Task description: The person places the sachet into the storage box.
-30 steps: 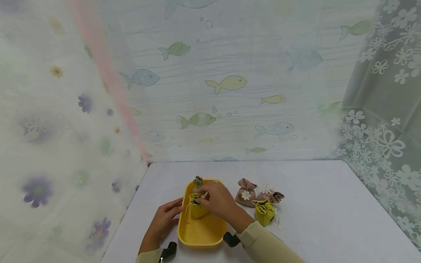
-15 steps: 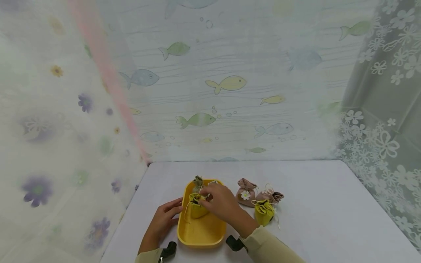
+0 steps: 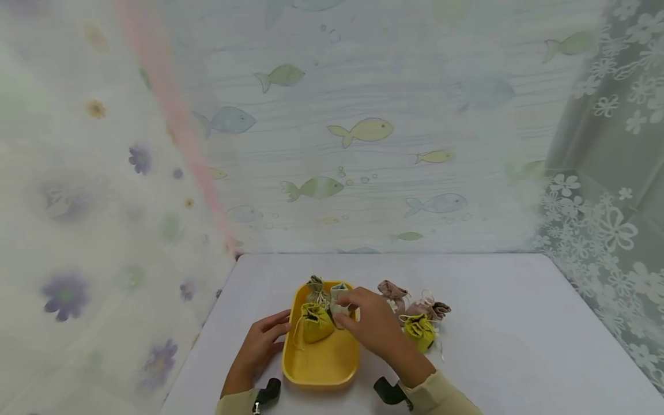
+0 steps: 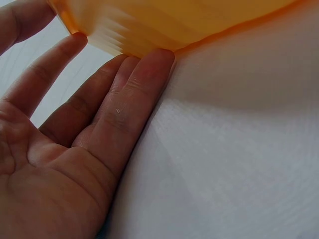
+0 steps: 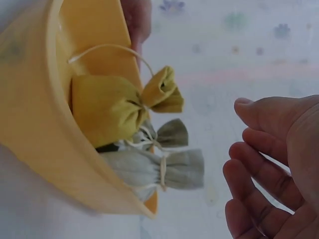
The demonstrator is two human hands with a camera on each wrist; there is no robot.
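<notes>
A yellow tray (image 3: 321,363) holds three small drawstring pouches. One is mustard yellow (image 3: 317,327), another grey-green (image 3: 314,286), and the third is pale grey-green (image 3: 339,294). My left hand (image 3: 259,350) rests against the tray's left side, with extended fingers touching its wall (image 4: 214,25) in the left wrist view. Over the tray's right side is my right hand (image 3: 374,324), partly covering the pale pouch in the head view. From the right wrist, the same hand (image 5: 279,164) has loosely bent fingers, apart from the pouch necks and holding nothing.
Right of the tray, on the white table (image 3: 498,346), lie two dusty-pink pouches, one upright (image 3: 392,290) and one tipped over (image 3: 420,307). A second mustard pouch (image 3: 419,332) stands before them. Patterned curtains (image 3: 363,219) hang around the table.
My right hand has let go of the mustard pouch's neck and moved right, uncovering more of the pouches in the tray. My left hand stays at the tray's side.
</notes>
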